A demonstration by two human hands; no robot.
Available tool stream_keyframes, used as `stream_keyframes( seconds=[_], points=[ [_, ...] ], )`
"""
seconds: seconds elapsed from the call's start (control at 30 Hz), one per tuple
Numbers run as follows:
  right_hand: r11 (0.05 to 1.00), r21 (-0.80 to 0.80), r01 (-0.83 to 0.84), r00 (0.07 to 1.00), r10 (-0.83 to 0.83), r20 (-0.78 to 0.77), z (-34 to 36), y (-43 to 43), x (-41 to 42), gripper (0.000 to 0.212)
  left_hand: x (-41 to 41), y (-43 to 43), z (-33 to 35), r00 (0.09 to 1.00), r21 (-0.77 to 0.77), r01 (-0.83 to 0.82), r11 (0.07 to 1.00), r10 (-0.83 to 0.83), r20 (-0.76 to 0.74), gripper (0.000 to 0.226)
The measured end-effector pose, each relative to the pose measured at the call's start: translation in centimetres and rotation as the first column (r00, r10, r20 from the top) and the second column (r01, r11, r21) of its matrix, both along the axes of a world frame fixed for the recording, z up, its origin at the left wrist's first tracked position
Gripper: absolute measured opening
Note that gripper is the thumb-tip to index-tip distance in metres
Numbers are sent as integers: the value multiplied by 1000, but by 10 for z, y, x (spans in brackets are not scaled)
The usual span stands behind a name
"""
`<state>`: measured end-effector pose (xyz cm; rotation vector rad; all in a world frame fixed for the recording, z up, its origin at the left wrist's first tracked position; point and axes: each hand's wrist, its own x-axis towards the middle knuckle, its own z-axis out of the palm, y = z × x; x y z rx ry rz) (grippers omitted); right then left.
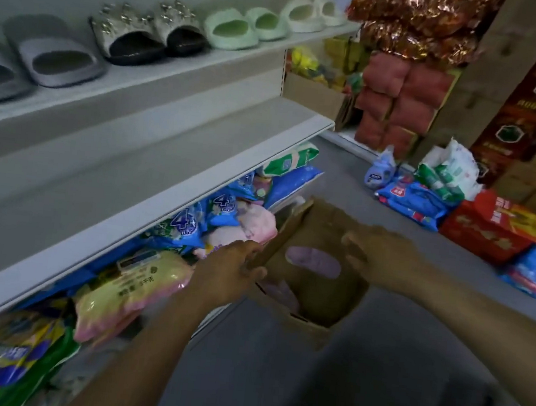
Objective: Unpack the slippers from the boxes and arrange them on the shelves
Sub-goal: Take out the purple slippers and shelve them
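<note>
Progress partial: slipper pairs point(232, 28) on upper shelf point(208, 61); purple slipper point(315, 261) in box point(315, 310); left hand point(226, 271) pinches flap point(285, 234); right hand point(383, 258) fingers unclear.

The left grip point(229, 273) is pinching the flap point(287, 231) of the box point(326, 298), the thumb on its near face. The right grip point(383, 258) is hanging over the box's right wall with its fingers curving down; whether it is touching the card is unclear. Between the two grips, inside the box, a purple slipper point(313, 261) is lying, and a second slipper point(279, 291) is showing just beside the left thumb. Left of the left grip, bags point(139, 285) are lying under a shelf point(166, 146). Well above both grips, slippers point(139, 34) are standing in pairs on the top shelf point(208, 61).
</note>
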<state>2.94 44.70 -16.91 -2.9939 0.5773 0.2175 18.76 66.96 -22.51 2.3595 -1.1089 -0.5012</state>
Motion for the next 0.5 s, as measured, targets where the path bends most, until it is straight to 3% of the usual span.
stream_keyframes(
  seconds=[0.13,0.23,0.37,0.47,0.5],
  points=[
    [995,86,-42,996,48,-73,-23,-62,38,36,28,-58,-33,990,54,-32,998,40,-138,48],
    [988,109,-110,976,129,-178,-65,-115,66,18,48,-88,-71,968,47,-101,994,109,-226,55],
    [957,247,-156,935,223,-276,-123,-175,103,24,59,-132,-111,925,107,-207,973,230,-304,42],
    [924,319,-212,892,316,-323,-164,-217,130,20,57,-164,-137,875,168,-285,944,328,-356,6],
    [914,322,-246,872,354,-339,-179,-232,139,13,55,-175,-146,844,199,-320,926,374,-385,6]
  ],
)
